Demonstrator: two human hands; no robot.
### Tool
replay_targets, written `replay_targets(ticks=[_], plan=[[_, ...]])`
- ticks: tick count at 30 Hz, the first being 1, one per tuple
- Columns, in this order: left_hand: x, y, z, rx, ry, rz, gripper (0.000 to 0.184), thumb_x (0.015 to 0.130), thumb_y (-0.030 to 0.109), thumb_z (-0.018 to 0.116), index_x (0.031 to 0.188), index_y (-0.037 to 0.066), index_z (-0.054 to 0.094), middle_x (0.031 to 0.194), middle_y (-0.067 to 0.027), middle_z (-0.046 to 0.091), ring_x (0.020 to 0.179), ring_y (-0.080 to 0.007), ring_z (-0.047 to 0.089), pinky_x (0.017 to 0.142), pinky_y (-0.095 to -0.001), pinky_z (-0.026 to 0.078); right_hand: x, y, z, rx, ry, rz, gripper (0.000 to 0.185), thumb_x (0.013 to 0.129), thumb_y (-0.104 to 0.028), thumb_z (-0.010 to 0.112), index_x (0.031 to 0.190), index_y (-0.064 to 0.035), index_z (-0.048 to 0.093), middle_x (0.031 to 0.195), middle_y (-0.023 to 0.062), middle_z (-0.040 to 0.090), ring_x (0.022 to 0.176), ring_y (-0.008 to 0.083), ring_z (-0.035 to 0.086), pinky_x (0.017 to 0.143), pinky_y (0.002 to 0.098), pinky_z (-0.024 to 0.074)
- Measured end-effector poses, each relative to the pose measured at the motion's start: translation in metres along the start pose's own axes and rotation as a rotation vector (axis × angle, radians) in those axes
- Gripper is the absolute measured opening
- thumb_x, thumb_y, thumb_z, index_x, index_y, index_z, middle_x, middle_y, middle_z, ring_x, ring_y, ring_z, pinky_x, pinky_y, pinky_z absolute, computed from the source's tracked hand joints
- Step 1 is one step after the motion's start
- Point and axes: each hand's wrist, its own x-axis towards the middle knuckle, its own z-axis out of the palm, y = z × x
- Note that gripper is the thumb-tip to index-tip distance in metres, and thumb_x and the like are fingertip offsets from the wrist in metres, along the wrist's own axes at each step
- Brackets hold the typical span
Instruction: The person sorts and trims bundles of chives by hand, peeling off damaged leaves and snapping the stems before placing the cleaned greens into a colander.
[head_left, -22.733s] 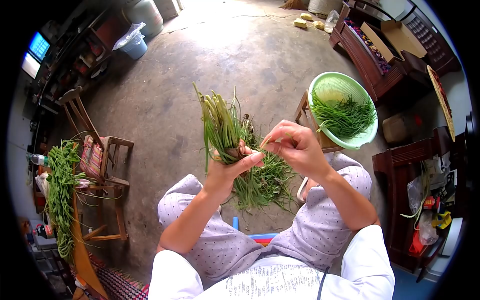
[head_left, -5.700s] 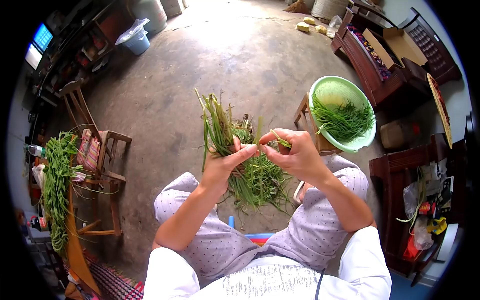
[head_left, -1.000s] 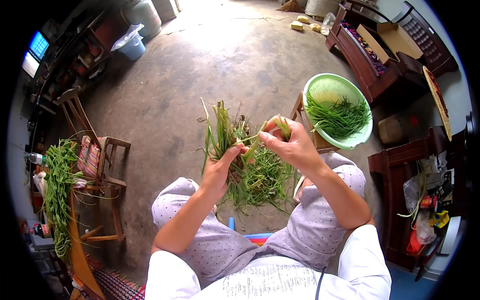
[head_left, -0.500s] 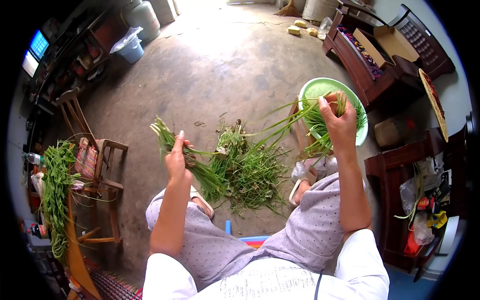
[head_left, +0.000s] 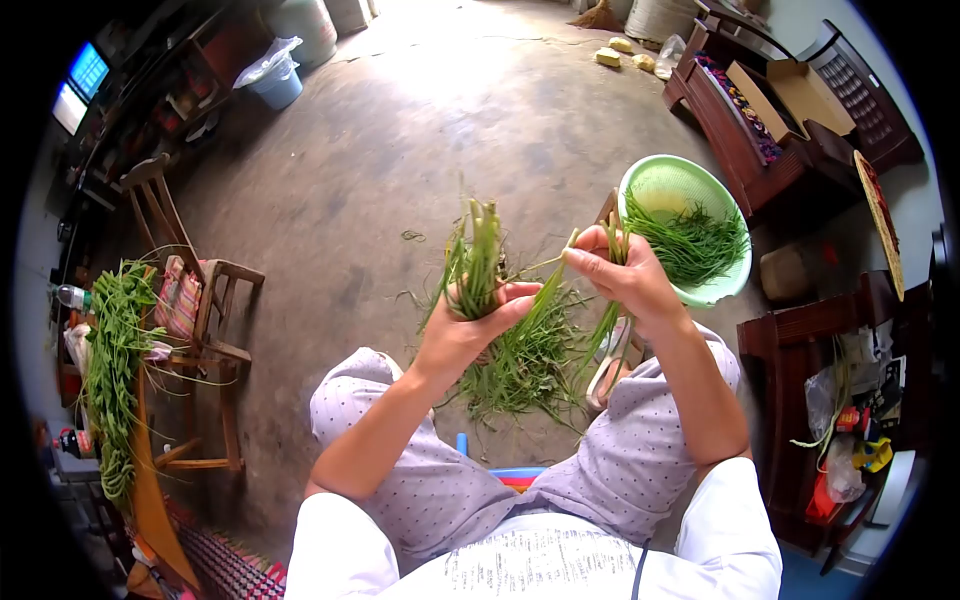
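A thick upright bunch of chives (head_left: 484,250) is gripped in my left hand (head_left: 458,330), its stem ends pointing up. My right hand (head_left: 630,280), close beside it, has closed on a smaller bunch of chives (head_left: 612,243). Its thumb and forefinger pinch a thin stalk that stretches between the two hands. On the floor below, between my feet, lies a loose pile of green stalks and scraps (head_left: 520,385), partly covered by my hands. To the right stands a light-green basin (head_left: 640,178), with more chives (head_left: 690,245) in it.
At the left, long leafy greens (head_left: 115,370) hang over a wooden board near a wooden chair (head_left: 215,300). A blue bin (head_left: 276,88) stands farther back. Dark wooden furniture (head_left: 720,130) lines the right side, with a cardboard box (head_left: 805,95) on it.
My right hand has come away from the basin, leftward and down, still holding chives. My left hand has moved right, and its bunch has turned more upright. The hands are now close together.
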Motion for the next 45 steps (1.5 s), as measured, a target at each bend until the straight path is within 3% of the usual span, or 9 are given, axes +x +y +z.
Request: replay_targets(ticks=[3,12,16,20,25,35,37,40,45], plan=[[0.000,-0.001,0.000,0.042,0.004,-0.035,0.024,0.078,-0.001,0.066,0.066,0.009,0.049,0.070,0.0025,0.055,0.082,-0.0131,0.061,0.072,-0.0260,0.046,0.005,0.013,0.010,-0.059,-0.057,-0.077,0.011,0.085,-0.016,0.064,0.086,-0.0051,0.060,0.065,-0.0100,0.047,0.055,-0.0018,0.035,0.047,0.0169,0.0229],[-0.005,0.005,-0.003,0.214,0.080,0.010,0.030,0.076,-0.002,0.069,0.062,0.010,0.045,0.067,0.0046,0.050,0.072,-0.0079,0.056,0.061,-0.0219,0.043,-0.002,0.004,0.020,-0.007,-0.130,-0.043,0.018,0.088,-0.019,0.060,0.095,-0.0030,0.063,0.067,-0.0088,0.048,0.060,-0.0013,0.039,0.051,0.0171,0.0274],[-0.006,0.009,-0.003,-0.090,0.016,-0.154,0.022,0.079,0.002,0.065,0.073,0.011,0.046,0.073,0.0008,0.054,0.074,-0.0107,0.060,0.061,-0.0220,0.046,-0.003,0.005,0.015,0.130,-0.253,0.123,0.020,0.089,-0.020,0.059,0.097,-0.0021,0.064,0.072,-0.0063,0.053,0.067,0.0005,0.044,0.058,0.0181,0.0342],[-0.006,0.014,-0.006,-0.304,-0.089,-0.351,0.017,0.081,0.010,0.064,0.083,0.011,0.047,0.082,-0.0068,0.060,0.074,-0.0130,0.062,0.056,-0.0206,0.046,-0.002,0.004,0.020,0.099,-0.270,0.009,0.018,0.089,-0.018,0.059,0.094,-0.0019,0.064,0.070,-0.0068,0.051,0.065,0.0007,0.043,0.057,0.0186,0.0338],[-0.008,0.012,-0.004,-0.290,-0.065,-0.359,0.017,0.082,0.015,0.064,0.085,0.011,0.048,0.084,-0.0095,0.062,0.068,-0.0122,0.062,0.051,-0.0188,0.044,0.003,0.020,0.015,-0.082,-0.254,-0.187,0.014,0.087,-0.016,0.062,0.086,-0.0012,0.063,0.067,-0.0058,0.052,0.062,0.0020,0.043,0.056,0.0186,0.0340],[-0.009,0.018,-0.009,-0.263,-0.093,-0.351,0.018,0.083,0.013,0.064,0.087,0.012,0.046,0.082,-0.0084,0.065,0.070,-0.0115,0.064,0.050,-0.0178,0.043,0.002,-0.003,-0.013,-0.035,0.056,-0.171,0.015,0.085,-0.013,0.064,0.092,0.0003,0.064,0.071,-0.0041,0.057,0.064,0.0022,0.047,0.056,0.0186,0.0385],[-0.010,0.017,-0.009,-0.257,-0.085,-0.337,0.020,0.082,0.011,0.065,0.088,0.012,0.045,0.081,-0.0071,0.064,0.071,-0.0115,0.063,0.051,-0.0180,0.043,0.005,0.003,-0.014,-0.156,0.044,-0.334,0.021,0.084,-0.015,0.064,0.099,0.0005,0.062,0.063,-0.0069,0.050,0.058,0.0013,0.043,0.051,0.0187,0.0352],[-0.009,0.012,-0.008,-0.239,-0.053,-0.281,0.024,0.078,0.006,0.067,0.088,0.012,0.045,0.079,-0.0043,0.062,0.073,-0.0114,0.063,0.055,-0.0191,0.043,-0.010,-0.012,0.003,-0.343,-0.057,-0.202,0.031,0.082,-0.019,0.068,0.106,-0.0012,0.060,0.054,-0.0115,0.028,0.048,0.0015,0.028,0.043,0.0211,0.0211],[-0.008,0.003,-0.003,-0.120,-0.007,-0.143,0.023,0.075,0.003,0.072,0.084,0.009,0.051,0.075,-0.0002,0.061,0.071,-0.0072,0.058,0.062,-0.0209,0.042,-0.009,0.010,0.024,-0.119,-0.087,-0.162,0.022,0.081,-0.019,0.069,0.095,-0.0028,0.063,0.055,-0.0114,0.033,0.049,0.0000,0.030,0.044,0.0199,0.0213]])
